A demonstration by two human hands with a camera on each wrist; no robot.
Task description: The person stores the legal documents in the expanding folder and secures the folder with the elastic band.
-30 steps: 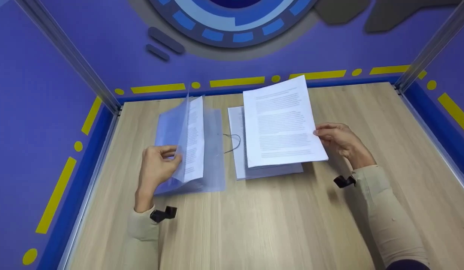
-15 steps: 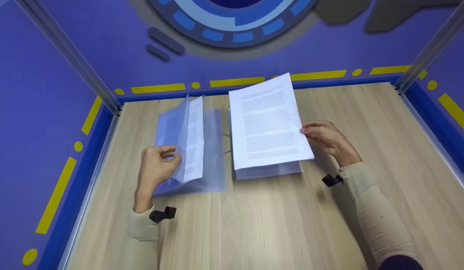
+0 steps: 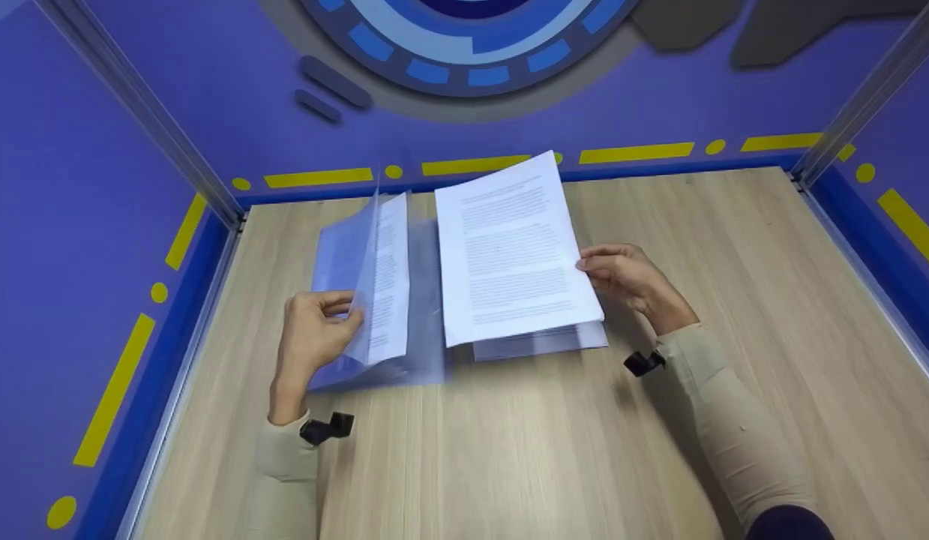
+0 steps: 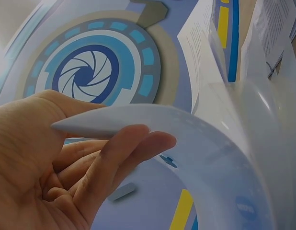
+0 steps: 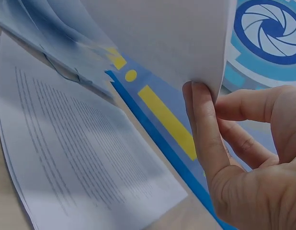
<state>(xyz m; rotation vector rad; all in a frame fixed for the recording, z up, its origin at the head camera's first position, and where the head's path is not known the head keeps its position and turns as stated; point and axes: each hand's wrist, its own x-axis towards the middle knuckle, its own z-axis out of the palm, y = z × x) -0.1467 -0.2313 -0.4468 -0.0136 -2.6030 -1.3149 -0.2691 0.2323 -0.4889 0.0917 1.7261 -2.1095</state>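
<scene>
My left hand (image 3: 314, 334) pinches the raised clear cover of a translucent plastic folder (image 3: 425, 364) at the left. Printed pages (image 3: 391, 289) stand half-lifted inside it. In the left wrist view the cover (image 4: 220, 143) bends away from thumb and fingers. With thumb and fingertips, my right hand (image 3: 635, 283) pinches the right edge of printed sheets (image 3: 520, 255), held tilted above the table and partly over the folder's right side. Below them lies a stack of printed paper (image 5: 85, 153), mostly hidden in the head view. A thin dark cord (image 5: 62, 72) shows by the folder.
The light wooden table (image 3: 501, 457) extends in front of the papers and to both sides. A blue patterned wall (image 3: 621, 97) closes off its back edge, with side panels left and right. Each sleeve cuff carries a small black camera mount (image 3: 328, 427).
My right hand has carried the sheets left, from above the stack to partly over the folder, covering the cord in the head view. The left hand and folder cover stay put.
</scene>
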